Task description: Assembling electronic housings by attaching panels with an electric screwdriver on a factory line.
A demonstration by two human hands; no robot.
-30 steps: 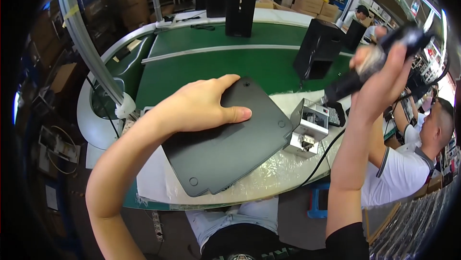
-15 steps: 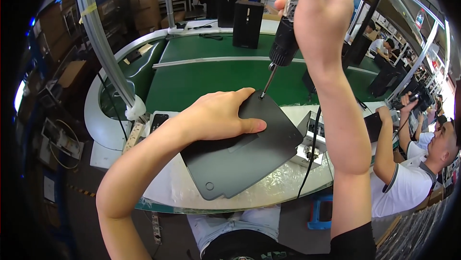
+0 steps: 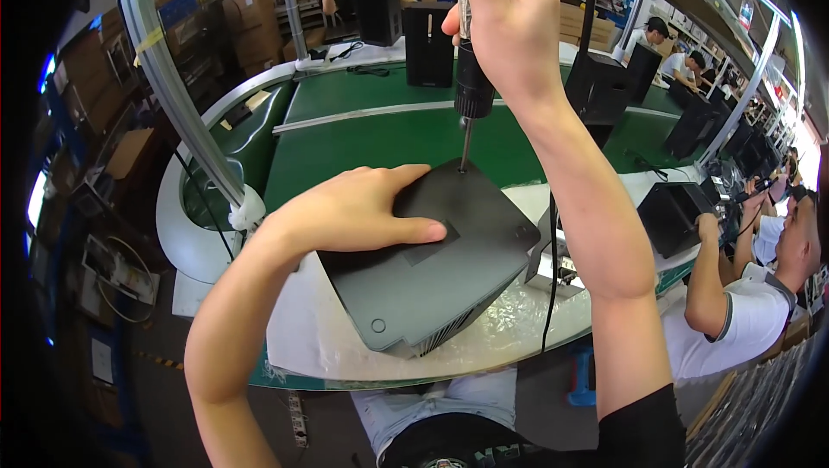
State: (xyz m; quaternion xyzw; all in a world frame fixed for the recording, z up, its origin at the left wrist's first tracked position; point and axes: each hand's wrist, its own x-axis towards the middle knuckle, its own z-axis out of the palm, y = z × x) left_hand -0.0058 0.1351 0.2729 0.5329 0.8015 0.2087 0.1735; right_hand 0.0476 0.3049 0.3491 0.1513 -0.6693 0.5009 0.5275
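Note:
A black box-shaped speaker cabinet [image 3: 432,287] rests on the bench in front of me, with a small round mark near its front corner and slots along one side. My left hand [image 3: 354,209] lies on its top face, fingers stretched out and thumb spread. High above the far corner, my right hand [image 3: 516,45] grips an electric screwdriver [image 3: 474,84]. Its long bit [image 3: 466,144] points down with the tip at that corner. Whether a screw sits under the tip is too small to tell.
A cable [image 3: 551,278] hangs down beside my right forearm. White open boxes with parts [image 3: 557,265] stand right of the cabinet. Past the bench runs a green conveyor [image 3: 371,135] carrying black speakers [image 3: 429,45]. A co-worker [image 3: 743,308] sits at the right, and a metal post [image 3: 186,79] rises at the left.
The screwdriver has come more upright, its tip still at the same corner. The slotted side of the cabinet now shows. My left hand has slid slightly back from that corner.

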